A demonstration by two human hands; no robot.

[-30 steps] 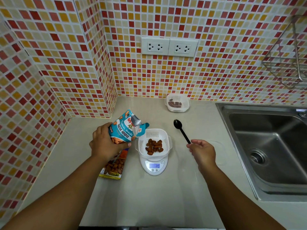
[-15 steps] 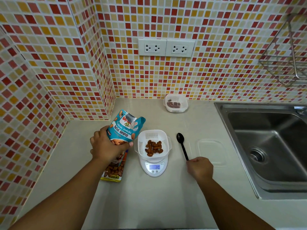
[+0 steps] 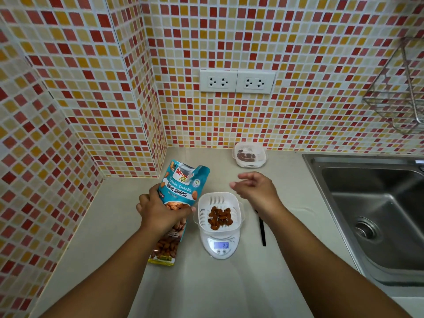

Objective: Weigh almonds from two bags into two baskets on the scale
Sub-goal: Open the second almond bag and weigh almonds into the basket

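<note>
spoon (image 3: 262, 228) released, two baskets (image 3: 219, 199), two bags (image 3: 183, 184)

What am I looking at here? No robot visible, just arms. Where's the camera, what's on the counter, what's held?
There is no machine: a person works with bare hands, and the single wide-angle camera sits on their head, looking forward and down, so both arms enter from the bottom edge. The left hand grips an opened teal bag of roasted almonds, held up beside the scale. The right hand hovers open above the counter and holds nothing. On the beige counter a white digital scale carries a white slotted basket with almonds in it; the display reads 20. A second almond bag lies flat under the left wrist. A black spoon lies right of the scale, partly hidden by the right forearm. Another white basket with something dark in it stands by the tiled wall, and a steel sink is on the right.
</note>
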